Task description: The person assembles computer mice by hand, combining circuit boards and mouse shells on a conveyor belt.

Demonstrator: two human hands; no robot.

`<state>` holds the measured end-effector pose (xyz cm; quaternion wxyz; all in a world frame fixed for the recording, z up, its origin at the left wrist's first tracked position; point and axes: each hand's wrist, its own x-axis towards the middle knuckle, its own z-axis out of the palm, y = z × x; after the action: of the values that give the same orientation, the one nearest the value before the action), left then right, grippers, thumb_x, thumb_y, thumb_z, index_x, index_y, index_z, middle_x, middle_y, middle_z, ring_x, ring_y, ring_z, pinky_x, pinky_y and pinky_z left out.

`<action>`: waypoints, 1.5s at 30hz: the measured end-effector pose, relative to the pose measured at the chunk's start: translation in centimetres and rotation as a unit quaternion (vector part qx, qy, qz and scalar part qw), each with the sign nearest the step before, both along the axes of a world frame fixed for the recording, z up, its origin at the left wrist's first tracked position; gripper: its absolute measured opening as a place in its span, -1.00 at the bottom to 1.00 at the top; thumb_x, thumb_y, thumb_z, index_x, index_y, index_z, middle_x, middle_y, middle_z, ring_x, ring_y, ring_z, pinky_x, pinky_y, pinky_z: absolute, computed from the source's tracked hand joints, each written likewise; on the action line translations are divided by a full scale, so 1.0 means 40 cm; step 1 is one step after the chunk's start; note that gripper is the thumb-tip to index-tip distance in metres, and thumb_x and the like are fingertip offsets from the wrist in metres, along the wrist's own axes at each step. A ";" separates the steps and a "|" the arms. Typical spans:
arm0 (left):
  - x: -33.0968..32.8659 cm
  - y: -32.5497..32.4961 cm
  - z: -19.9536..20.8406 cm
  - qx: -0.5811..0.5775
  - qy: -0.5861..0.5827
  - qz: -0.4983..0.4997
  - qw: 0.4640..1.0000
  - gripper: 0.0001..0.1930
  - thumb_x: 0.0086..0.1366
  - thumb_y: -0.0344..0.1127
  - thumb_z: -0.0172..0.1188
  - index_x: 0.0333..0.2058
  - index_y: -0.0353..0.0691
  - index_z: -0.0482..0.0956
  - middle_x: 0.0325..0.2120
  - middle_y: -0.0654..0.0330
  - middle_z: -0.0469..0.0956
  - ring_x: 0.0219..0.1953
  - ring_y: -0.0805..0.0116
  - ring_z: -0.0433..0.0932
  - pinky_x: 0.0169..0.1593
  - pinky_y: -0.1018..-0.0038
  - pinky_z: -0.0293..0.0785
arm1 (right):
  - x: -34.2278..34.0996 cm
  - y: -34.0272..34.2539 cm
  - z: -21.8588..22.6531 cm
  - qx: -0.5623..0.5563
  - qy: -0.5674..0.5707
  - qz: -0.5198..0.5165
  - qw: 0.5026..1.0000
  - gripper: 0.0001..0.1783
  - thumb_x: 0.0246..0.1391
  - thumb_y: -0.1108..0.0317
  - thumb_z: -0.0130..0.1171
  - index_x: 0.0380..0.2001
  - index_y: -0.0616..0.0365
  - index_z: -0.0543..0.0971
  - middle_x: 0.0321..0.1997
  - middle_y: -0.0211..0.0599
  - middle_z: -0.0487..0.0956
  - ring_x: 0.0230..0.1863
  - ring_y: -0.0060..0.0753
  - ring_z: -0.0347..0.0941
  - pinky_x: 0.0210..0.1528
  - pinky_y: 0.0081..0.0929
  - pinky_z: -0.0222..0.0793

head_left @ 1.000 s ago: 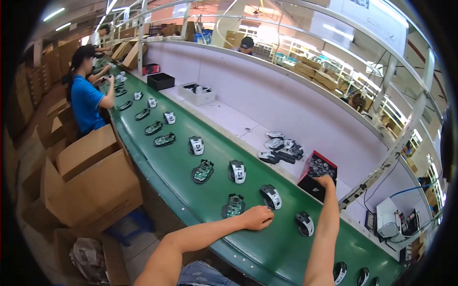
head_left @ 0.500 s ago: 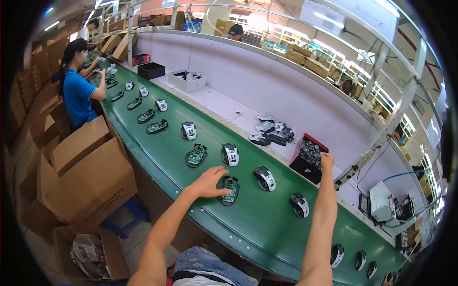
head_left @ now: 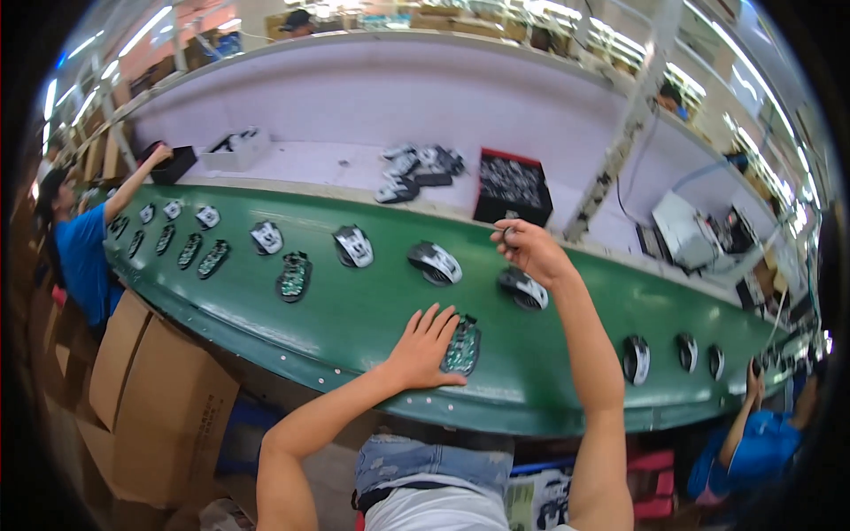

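My left hand (head_left: 421, 351) lies with its fingers stretched on the green belt (head_left: 372, 305), against the left side of a mouse base with a bare green circuit board (head_left: 461, 347). My right hand (head_left: 535, 251) is raised over the belt, thumb and fingers pinching a small dark part (head_left: 508, 235); its exact kind is too small to make out. Just beyond that hand stands a black and red box (head_left: 513, 184) full of small dark pieces. A black and white mouse (head_left: 522, 288) sits below the right hand, and another mouse (head_left: 435, 263) lies to its left.
More circuit-board bases (head_left: 294, 277) and mice (head_left: 353, 245) line the belt to both sides. Mouse shells (head_left: 416, 171) are piled on the white ledge. A metal post (head_left: 620, 133) rises at right. Co-workers in blue sit left (head_left: 84, 257) and right (head_left: 761, 451); cartons (head_left: 159, 407) stand at left.
My right hand has come back from the box and now holds a small dark part. The view has turned right. The left co-worker's arm now reaches to a black box.
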<state>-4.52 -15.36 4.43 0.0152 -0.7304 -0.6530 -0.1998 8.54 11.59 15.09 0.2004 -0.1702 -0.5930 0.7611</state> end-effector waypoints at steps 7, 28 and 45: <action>0.084 0.141 -0.011 0.010 -0.040 -0.077 0.996 0.16 -0.05 0.39 0.40 0.31 -0.38 0.21 0.31 -0.17 0.22 0.37 -0.26 0.17 0.38 -0.14 0.10 | 0.211 -0.232 -0.098 0.177 -0.167 0.006 0.970 -0.66 0.39 0.21 0.05 0.06 0.16 0.61 -0.40 -0.52 0.51 -0.51 -0.74 0.24 -0.46 -0.71 0.20; 0.027 0.106 0.027 0.141 -0.267 -0.116 0.946 -0.55 0.11 -0.26 0.45 -0.05 -0.24 0.53 -0.30 0.14 0.63 -0.25 0.10 0.63 -0.13 0.27 0.52 | 0.190 -0.348 -0.169 0.235 -0.072 -0.116 0.962 -0.54 0.11 0.48 0.36 0.11 0.16 0.61 -0.35 -0.50 0.60 -0.44 -0.73 0.39 -0.37 -0.68 0.34; 0.009 0.118 0.012 0.058 -0.159 -0.094 0.981 -0.23 0.12 0.06 0.43 0.19 -0.25 0.40 0.23 0.00 0.35 0.35 -0.08 0.25 0.34 0.03 0.20 | 0.218 -0.270 -0.174 0.270 -0.103 -0.346 0.893 -0.62 -0.08 0.43 0.50 -0.16 0.21 0.63 -0.24 -0.45 0.65 -0.52 -0.79 0.30 -0.47 -0.72 0.23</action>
<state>-4.15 -10.63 4.91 -0.0654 -0.7456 -0.5626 -0.3512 17.24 0.81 8.12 0.4270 -0.3814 -0.6965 0.4326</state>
